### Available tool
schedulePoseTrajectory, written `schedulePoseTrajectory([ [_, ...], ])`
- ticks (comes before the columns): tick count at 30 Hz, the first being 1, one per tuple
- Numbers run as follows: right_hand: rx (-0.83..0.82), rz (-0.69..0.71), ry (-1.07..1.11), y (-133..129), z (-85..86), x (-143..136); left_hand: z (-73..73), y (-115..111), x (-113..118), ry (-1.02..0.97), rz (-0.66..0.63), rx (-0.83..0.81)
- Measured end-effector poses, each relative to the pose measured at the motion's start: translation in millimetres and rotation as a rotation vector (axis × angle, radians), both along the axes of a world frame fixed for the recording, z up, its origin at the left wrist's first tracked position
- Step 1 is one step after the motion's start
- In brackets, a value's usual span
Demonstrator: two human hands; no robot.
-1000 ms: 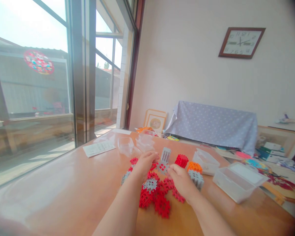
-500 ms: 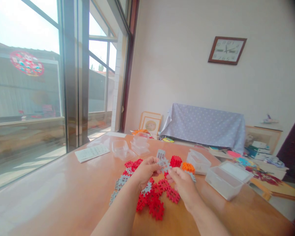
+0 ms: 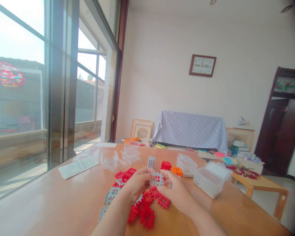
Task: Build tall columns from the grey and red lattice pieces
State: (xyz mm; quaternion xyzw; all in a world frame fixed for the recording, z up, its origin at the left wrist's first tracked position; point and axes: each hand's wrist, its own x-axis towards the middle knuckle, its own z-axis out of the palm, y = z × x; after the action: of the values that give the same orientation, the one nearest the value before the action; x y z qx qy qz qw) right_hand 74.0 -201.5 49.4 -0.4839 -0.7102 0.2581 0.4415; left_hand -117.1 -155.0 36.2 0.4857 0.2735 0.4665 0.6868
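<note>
A grey, square, tooth-edged interlocking block piece [image 3: 157, 179] with holes is held up between my hands above the table. My left hand [image 3: 137, 184] pinches its left edge. At its right edge, my right hand [image 3: 174, 187] grips with thumb and fingers. Beneath and around my hands lies a loose pile of red tooth-edged pieces [image 3: 147, 214], with grey pieces [image 3: 111, 195] on the left side. Just beyond my fingers stands a grey stack [image 3: 151, 162]. A red stack [image 3: 166, 165] and an orange stack [image 3: 177, 172] are to its right.
Clear plastic boxes [image 3: 208, 179] stand at the right of the wooden table [image 3: 71, 209]. More clear containers [image 3: 109, 160] are at the back left, beside a printed sheet [image 3: 78, 166]. Farther off are a cloth-covered object [image 3: 189, 129] and a low wooden stool [image 3: 263, 186].
The view has shifted up and to the right. My right hand has changed its grip, with thumb and fingers now spread along the piece's right edge. My left hand still holds it.
</note>
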Motion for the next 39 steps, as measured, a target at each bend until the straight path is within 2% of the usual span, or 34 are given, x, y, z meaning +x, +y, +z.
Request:
schedulePoseTrajectory([
  [12, 0.039, -0.079, 0.051, -8, -4.5, 4, 0.5, -7, 4, -0.087, -0.114, 0.022],
  [21, 0.071, -0.089, 0.035, -10, -6.2, 7, 6.4, -10, 0, -0.129, -0.122, 0.084],
  [27, 0.142, -0.120, -0.060, -11, 0.4, 9, 8.4, -11, 0, -0.110, -0.121, 0.076],
  [32, 0.190, -0.094, -0.150, -14, 7.7, 11, 6.9, -9, 1, -0.116, -0.127, 0.087],
  [39, 0.222, -0.088, -0.221, -9, 5.6, 22, 5.9, -10, 5, -0.066, -0.124, 0.073],
])
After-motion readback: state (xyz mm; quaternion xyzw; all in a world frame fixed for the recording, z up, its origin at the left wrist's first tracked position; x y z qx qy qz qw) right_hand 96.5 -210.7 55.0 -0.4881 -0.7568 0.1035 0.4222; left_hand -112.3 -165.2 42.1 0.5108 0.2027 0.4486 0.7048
